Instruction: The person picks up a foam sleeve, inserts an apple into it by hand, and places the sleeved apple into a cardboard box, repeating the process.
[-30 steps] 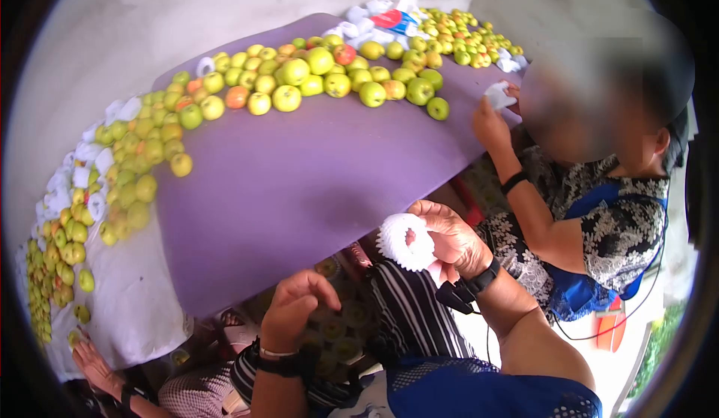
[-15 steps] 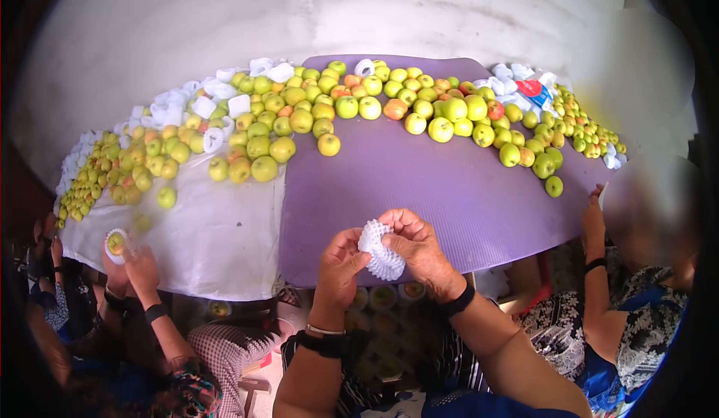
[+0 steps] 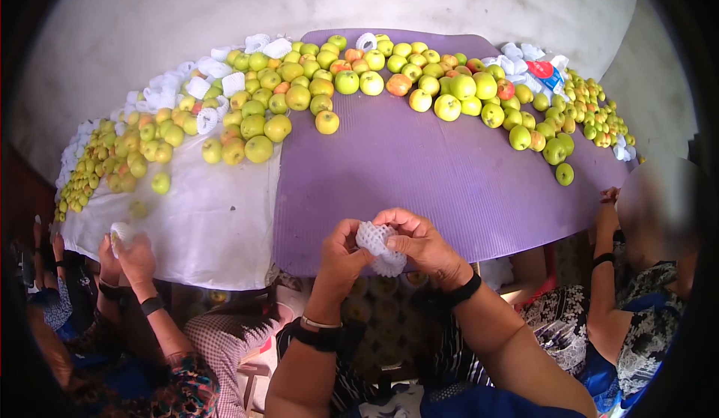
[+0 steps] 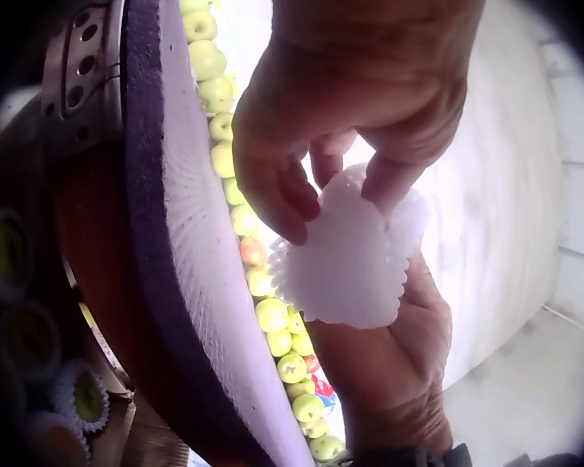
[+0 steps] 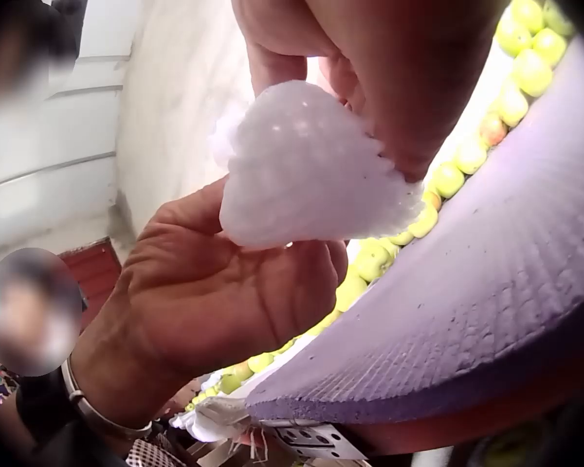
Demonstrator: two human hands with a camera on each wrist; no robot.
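A white foam fruit net [image 3: 384,257] is bunched between my two hands, in front of the table's near edge. My left hand [image 3: 341,259] pinches its left side with thumb and fingers. On the other side my right hand [image 3: 425,249] grips the net near its top. In the left wrist view the net [image 4: 346,268] looks like a folded, bumpy cup with a scalloped edge. Fingers of both hands reach around the net [image 5: 297,165] in the right wrist view. Its inside is hidden.
Green-yellow apples [image 3: 447,108] lie in a long band across the purple mat [image 3: 389,171] and a white cloth [image 3: 225,223]. White foam nets [image 3: 161,96] lie among them at the back left. People sit on both sides; at left, another person's hands [image 3: 133,257] hold a netted apple.
The view has swung left. My left hand, free one second ago, has joined the right on the foam net. Since half a second ago the net has turned slightly between the fingers.
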